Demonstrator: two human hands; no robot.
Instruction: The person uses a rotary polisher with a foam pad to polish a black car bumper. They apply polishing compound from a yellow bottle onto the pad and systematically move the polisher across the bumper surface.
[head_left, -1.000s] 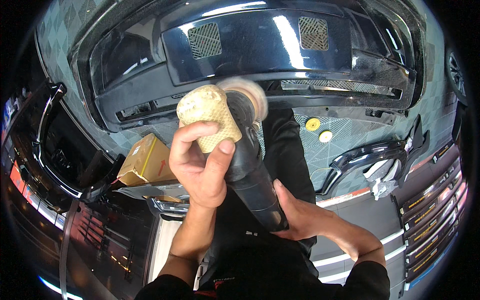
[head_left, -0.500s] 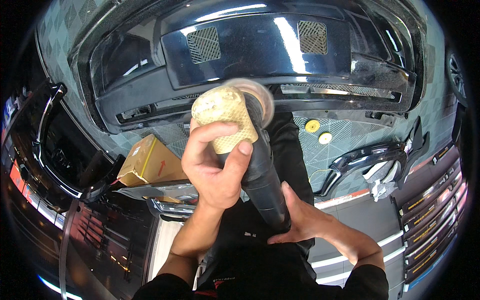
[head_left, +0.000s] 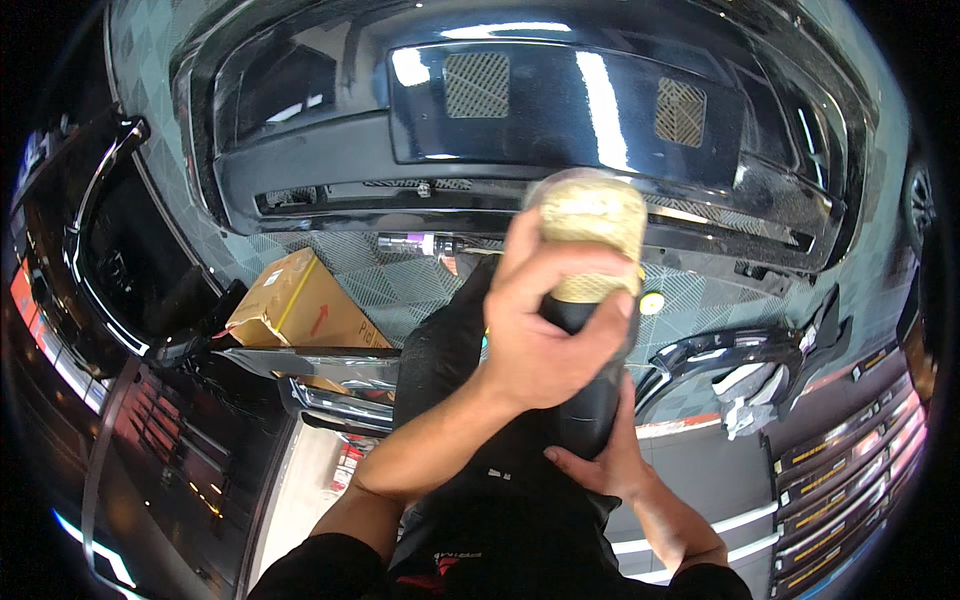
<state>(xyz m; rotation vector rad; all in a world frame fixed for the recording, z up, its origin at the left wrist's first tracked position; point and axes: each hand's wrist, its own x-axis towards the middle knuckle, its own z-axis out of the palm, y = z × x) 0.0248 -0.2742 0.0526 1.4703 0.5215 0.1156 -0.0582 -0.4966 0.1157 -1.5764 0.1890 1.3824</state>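
Head view: left hand, forearm slanting rightward, grips the polisher up front; right hand cups its rear.

The bumper is positioned ahead of the person, across the full working area. The polisher is located between the person and the bumper, with its front end seen over the bumper's near edge; contact is hidden. The polisher is gripped at the front by the fingers of the left hand and at the rear by the right hand. A carton is placed to the left, on the near side of the bumper. A round pad is situated on the floor, right of the polisher. Farther right, a curved part is set, with a cloth near its right end.
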